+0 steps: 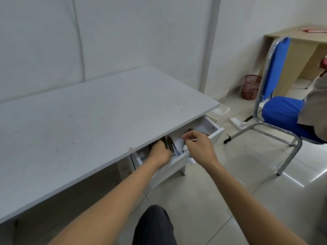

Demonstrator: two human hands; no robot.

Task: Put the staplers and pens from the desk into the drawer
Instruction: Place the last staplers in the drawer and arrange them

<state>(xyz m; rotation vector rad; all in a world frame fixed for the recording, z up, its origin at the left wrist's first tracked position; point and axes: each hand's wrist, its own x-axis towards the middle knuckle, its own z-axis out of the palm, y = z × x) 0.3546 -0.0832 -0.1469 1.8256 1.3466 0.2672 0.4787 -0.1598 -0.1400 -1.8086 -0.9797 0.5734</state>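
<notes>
A dark-trousered knee sat nearest the camera at 6 o'clock, with two bare forearms reaching up and away from it toward an open white drawer under the table edge.

The left hand was down inside the drawer at its left end, fingers curled over something dark; what it gripped could not be made out. Just to its right, at about 3 o'clock from it, a dark stapler and a blue-tipped pen lay in the drawer side by side. The right hand hovered above the drawer's middle, pinching a thin white pen between thumb and fingertips. Another small metal item showed below that hand, too blurred to name.

The table top looked bare of staplers and pens, so the job seemed near its end: the last items were being set into the drawer. The next move would likely call for lowering the white pen, letting go, drawing both hands out and pushing the drawer closed.

A blue chair stood at 3 o'clock, with someone's clothed leg on its seat. A red wastebasket sat at 2 o'clock against the wall. Nothing blocked the drawer.
</notes>
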